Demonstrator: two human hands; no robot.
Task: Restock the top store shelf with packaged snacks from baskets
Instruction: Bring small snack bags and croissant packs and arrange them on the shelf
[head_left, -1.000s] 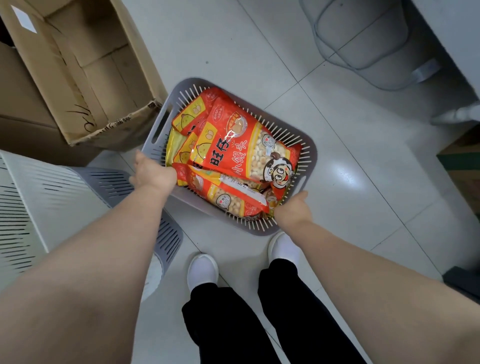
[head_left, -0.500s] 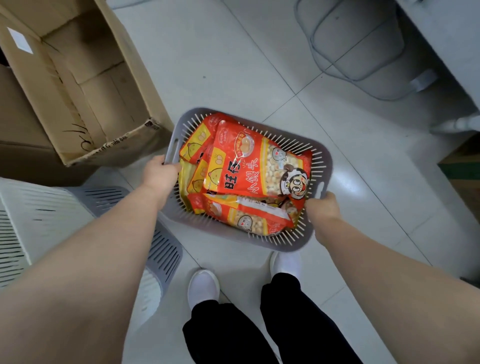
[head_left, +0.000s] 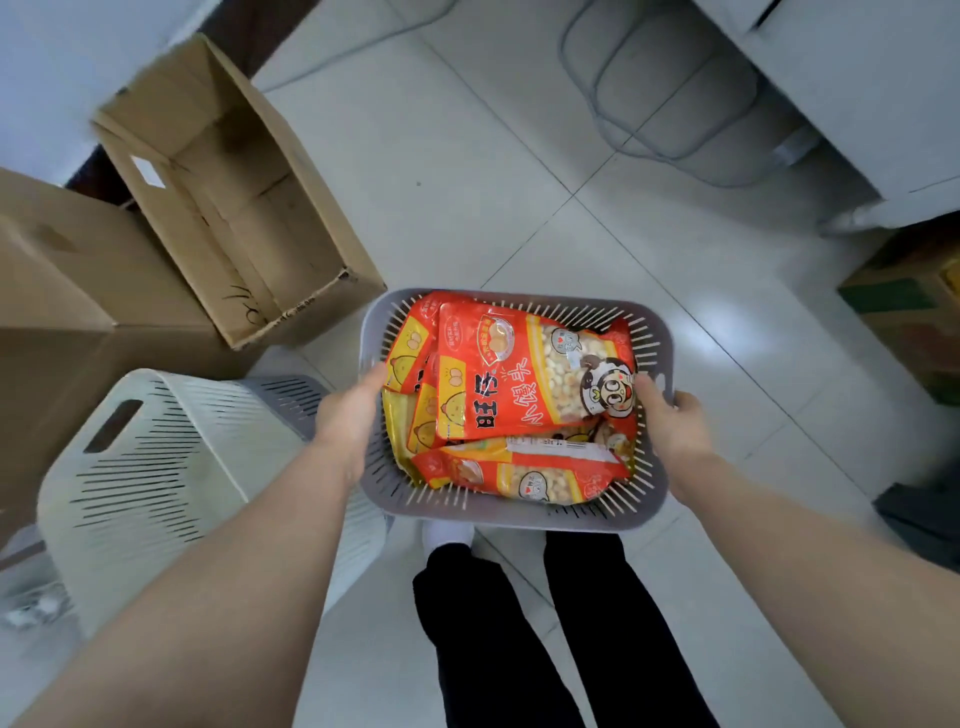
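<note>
Snack pkgs (head_left: 524, 384) lay heaped in the grey basket (head_left: 498, 512), between both sets of fingers. L hand (head_left: 348, 415) curled over its left rim, R hand (head_left: 670, 421) gripped the right handle. Risk as judged: an uneven lift could've tilted it, sliding the top pkg out — or clipped the cardboard box (head_left: 234, 197) beyond the left fingers.

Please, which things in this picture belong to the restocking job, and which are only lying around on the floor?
For the job:
grey basket, gripped at both sides by the left hand and the right hand
red and yellow snack packets inside it

Only lying about:
open cardboard box
white slotted basket, untouched
coloured carton at the right edge
</note>
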